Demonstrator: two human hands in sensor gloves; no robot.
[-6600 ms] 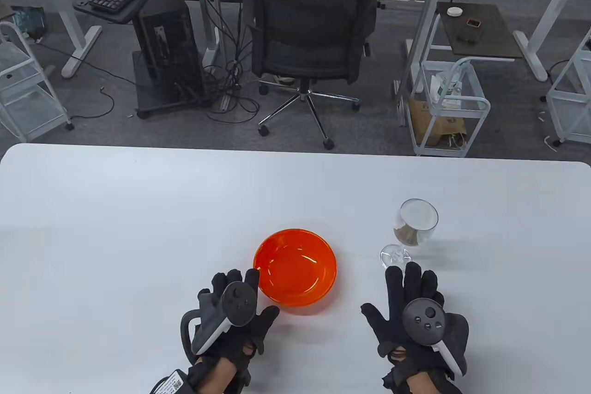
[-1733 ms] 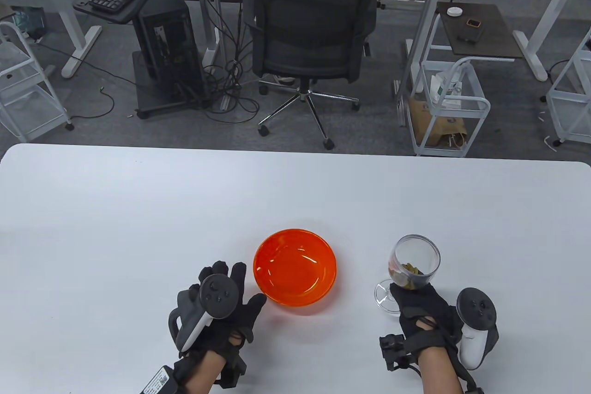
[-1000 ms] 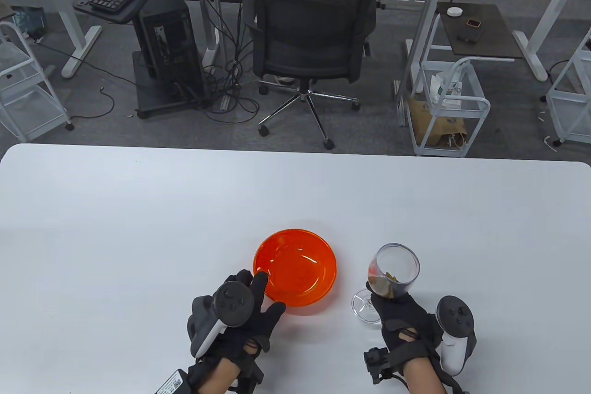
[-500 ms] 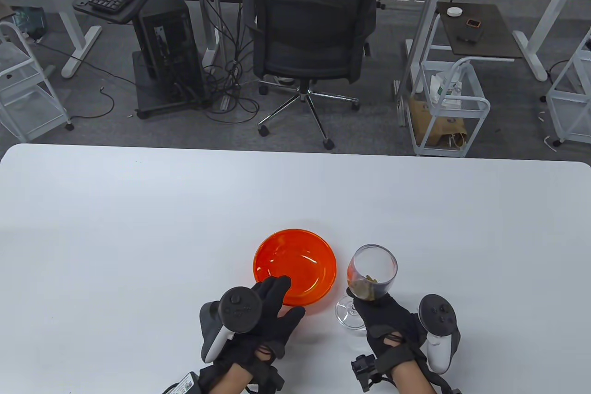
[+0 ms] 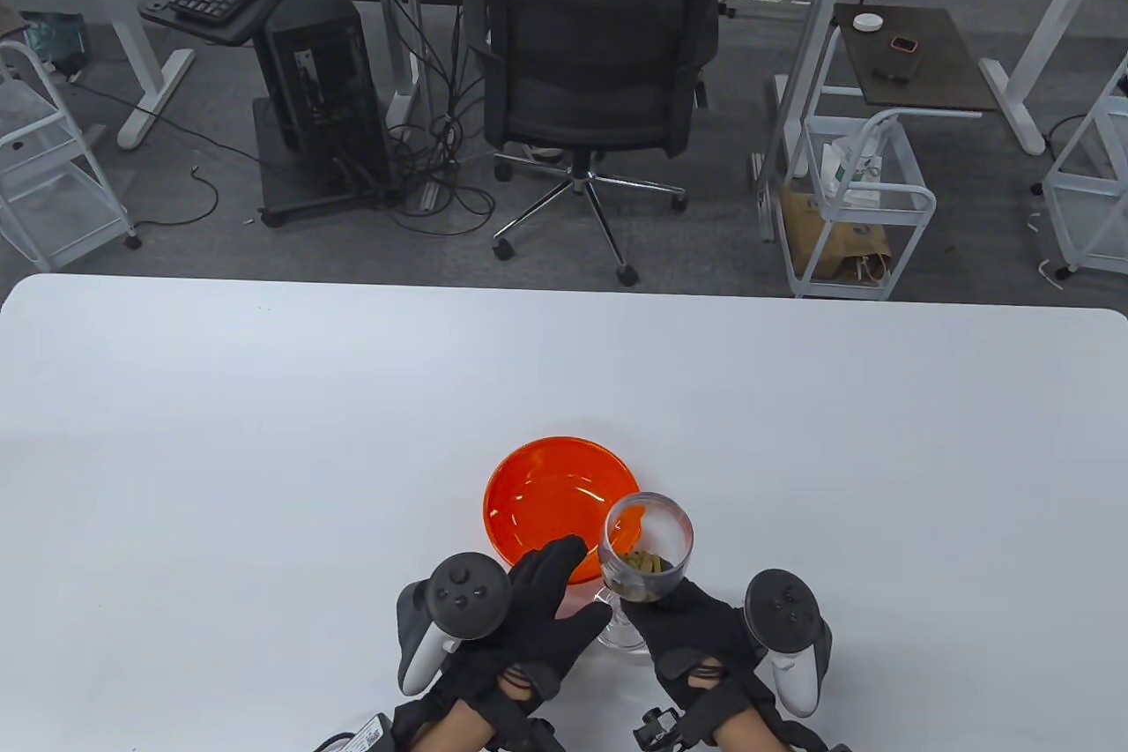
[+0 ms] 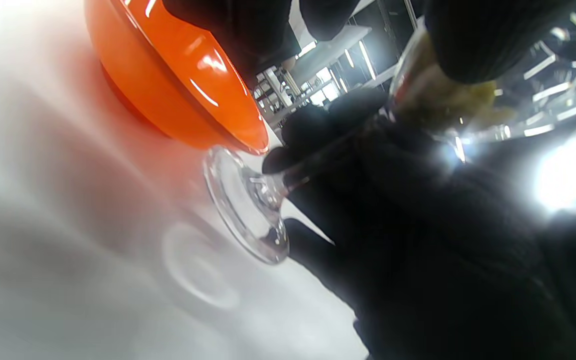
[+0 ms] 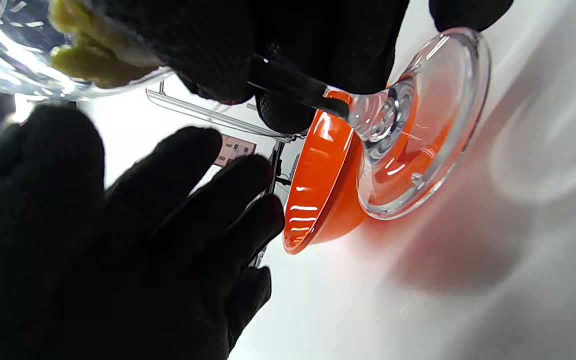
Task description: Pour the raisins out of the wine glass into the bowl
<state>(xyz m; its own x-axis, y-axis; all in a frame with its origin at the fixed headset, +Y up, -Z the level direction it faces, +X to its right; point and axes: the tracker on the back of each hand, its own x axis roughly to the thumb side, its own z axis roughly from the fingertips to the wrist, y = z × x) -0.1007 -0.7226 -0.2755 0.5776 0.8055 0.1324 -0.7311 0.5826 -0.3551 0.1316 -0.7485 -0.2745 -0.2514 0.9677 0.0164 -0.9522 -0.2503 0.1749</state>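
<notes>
The right hand (image 5: pixel 696 620) grips the wine glass (image 5: pixel 646 545) under its cup, fingers wrapped around the stem, foot lifted off the table (image 5: pixel 264 435). The raisins (image 5: pixel 641 567) sit low in the cup, just above that grip. The orange bowl (image 5: pixel 538 496) lies just left of it, empty. The left hand (image 5: pixel 529 611), fingers spread and holding nothing, rests at the bowl's near rim. The step looks like carrying the glass over; next, the mouth must tip left above the bowl.

Clear wine glass (image 5: pixel 646 547) lifted off the surface in my right grip (image 5: pixel 696 624), held at the stem, bowl tilted slightly. Yellow-green raisins (image 5: pixel 641 565) sit at its bottom (small heap). Orange translucent bowl (image 5: pixel 546 498) just beside, upright, on the surface.
</notes>
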